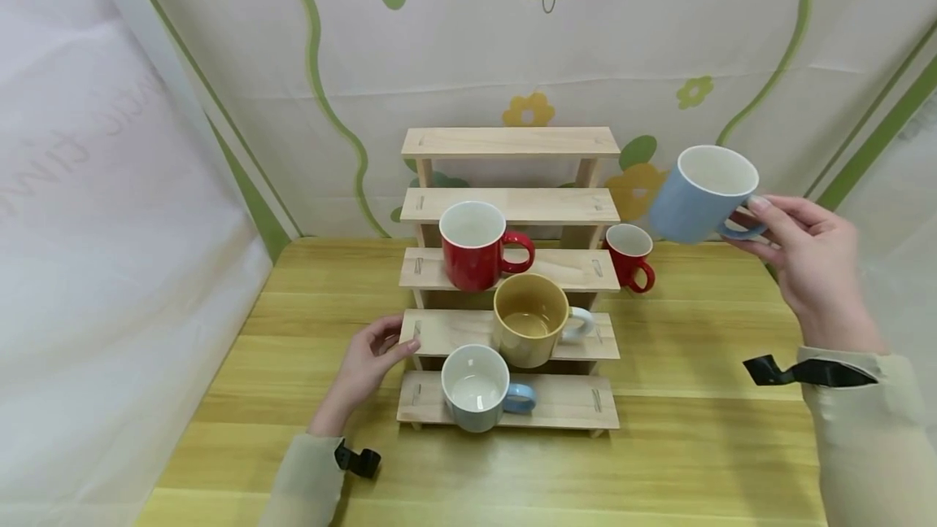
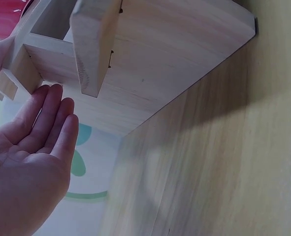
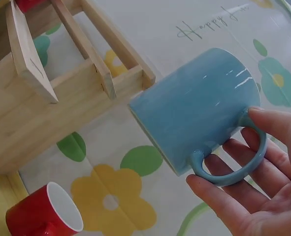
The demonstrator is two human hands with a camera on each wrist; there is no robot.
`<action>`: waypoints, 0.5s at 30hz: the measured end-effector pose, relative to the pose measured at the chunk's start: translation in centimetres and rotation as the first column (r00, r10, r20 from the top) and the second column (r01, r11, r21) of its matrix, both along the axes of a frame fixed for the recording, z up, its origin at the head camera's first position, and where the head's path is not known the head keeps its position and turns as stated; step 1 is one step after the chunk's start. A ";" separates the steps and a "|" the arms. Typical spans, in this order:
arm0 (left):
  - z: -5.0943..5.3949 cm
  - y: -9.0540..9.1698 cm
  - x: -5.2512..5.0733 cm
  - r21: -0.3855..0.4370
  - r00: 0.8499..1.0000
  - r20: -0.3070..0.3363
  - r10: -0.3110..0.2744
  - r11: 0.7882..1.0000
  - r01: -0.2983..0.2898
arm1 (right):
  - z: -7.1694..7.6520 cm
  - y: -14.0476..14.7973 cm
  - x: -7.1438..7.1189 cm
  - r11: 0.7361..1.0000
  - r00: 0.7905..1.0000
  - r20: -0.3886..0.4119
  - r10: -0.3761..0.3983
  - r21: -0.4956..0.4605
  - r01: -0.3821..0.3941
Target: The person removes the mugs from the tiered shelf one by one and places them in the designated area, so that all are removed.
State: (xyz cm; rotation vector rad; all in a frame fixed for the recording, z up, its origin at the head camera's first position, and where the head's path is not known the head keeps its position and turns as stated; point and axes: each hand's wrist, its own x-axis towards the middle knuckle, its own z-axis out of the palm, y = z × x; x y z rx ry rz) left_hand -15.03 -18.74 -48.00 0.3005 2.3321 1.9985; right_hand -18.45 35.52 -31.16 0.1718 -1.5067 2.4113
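Note:
A stepped wooden shelf [image 1: 510, 267] stands on the table. My left hand [image 1: 373, 356] holds the left end of its second step from the bottom, thumb on top and fingers by the side and underside. Raised to the right of the shelf, my right hand [image 1: 816, 254] pinches the handle of a light-blue mug [image 3: 199, 108], which tilts slightly. On the shelf sit a red mug [image 1: 472, 254] on the middle step, a yellow mug [image 1: 529, 328] with a white handle one step lower, and a pale mug [image 1: 474, 397] with a blue handle on the bottom step.
Another red mug [image 1: 629, 254] sits on the wooden table [image 1: 703, 405], just right of the shelf and partly behind it. A white cloth [image 1: 468, 55] with printed flowers hangs behind, and cloth walls flank both sides.

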 end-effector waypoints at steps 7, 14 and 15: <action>-0.1 0.0 0.0 0.005 1.000 -0.010 0.001 1.000 -0.001 | -0.6 1.1 -0.1 0.999 0.998 0.038 -0.041 -0.030 0.042; -0.1 0.1 0.0 0.004 1.000 -0.009 0.000 1.000 0.000 | -1.0 2.0 -0.4 0.995 0.990 0.101 -0.102 -0.004 0.103; -0.1 0.0 -0.1 0.004 1.000 -0.006 0.001 1.000 -0.001 | -1.1 2.1 -0.4 0.994 0.988 0.110 -0.107 -0.002 0.108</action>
